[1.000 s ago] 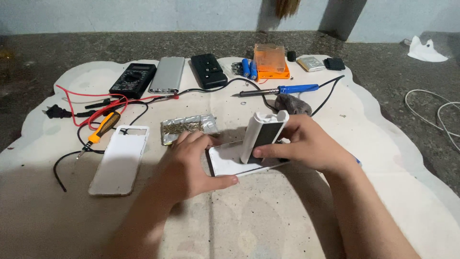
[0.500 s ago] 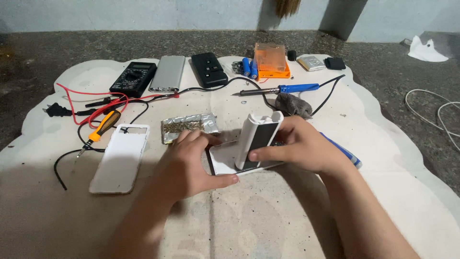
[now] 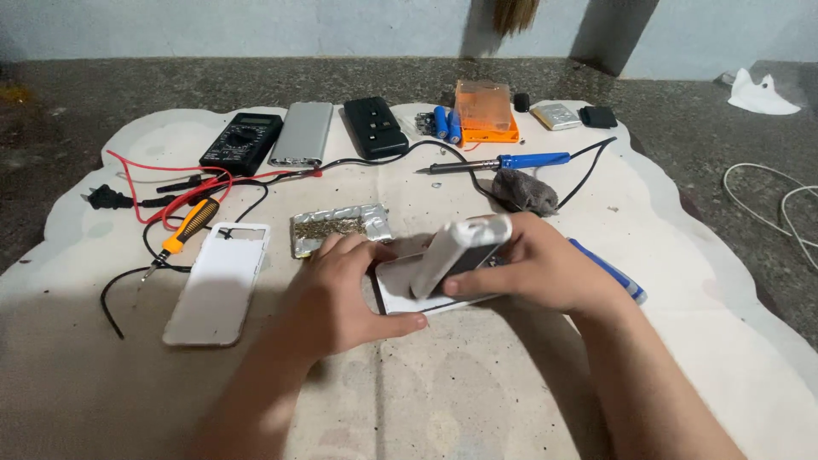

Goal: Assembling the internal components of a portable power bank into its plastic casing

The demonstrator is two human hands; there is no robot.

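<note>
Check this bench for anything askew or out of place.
The white casing in the right hand tilts steeply off the flat white panel that the left hand steadies. Red and black cables lie tangled by the multimeter.

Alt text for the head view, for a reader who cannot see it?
Two bare hands work a white casing apart over a pale cloth: the right hand tilts it up, the left hand presses the flat white panel beneath. A white back cover, multimeter and soldering iron lie around.
</note>
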